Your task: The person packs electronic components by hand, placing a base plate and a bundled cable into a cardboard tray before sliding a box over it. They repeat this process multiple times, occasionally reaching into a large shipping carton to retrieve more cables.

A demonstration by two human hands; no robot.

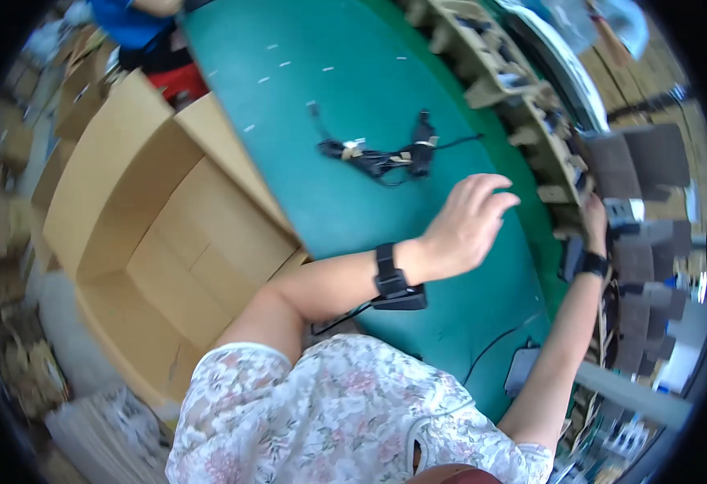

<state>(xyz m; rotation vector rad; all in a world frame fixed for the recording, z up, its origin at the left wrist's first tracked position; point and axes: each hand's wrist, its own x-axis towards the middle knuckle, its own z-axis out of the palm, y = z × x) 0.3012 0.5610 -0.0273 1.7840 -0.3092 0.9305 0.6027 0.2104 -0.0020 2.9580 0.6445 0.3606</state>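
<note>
My left hand (pixel 468 226) hovers above the green table (pixel 345 218), fingers loosely bent and apart with nothing in them. Just beyond it lie bundled black cables (pixel 378 161) on the tabletop, tied with light-coloured bands. At the right edge, my right hand (pixel 595 223) reaches out past the table to the cardboard rack. A white box-like item (pixel 626 211) sits right beside that hand. The right hand's fingertips are hidden, so what it touches cannot be made out. Both wrists wear black straps; a black box hangs at the left one.
A large open carton (pixel 208 242) stands against the table's left side. The cardboard rack (pixel 559 153) with small compartments runs along the right edge. A phone-like device (pixel 521 368) and a thin black cord (pixel 491 345) lie near my right forearm. Another person in blue (pixel 131 24) is at the far left.
</note>
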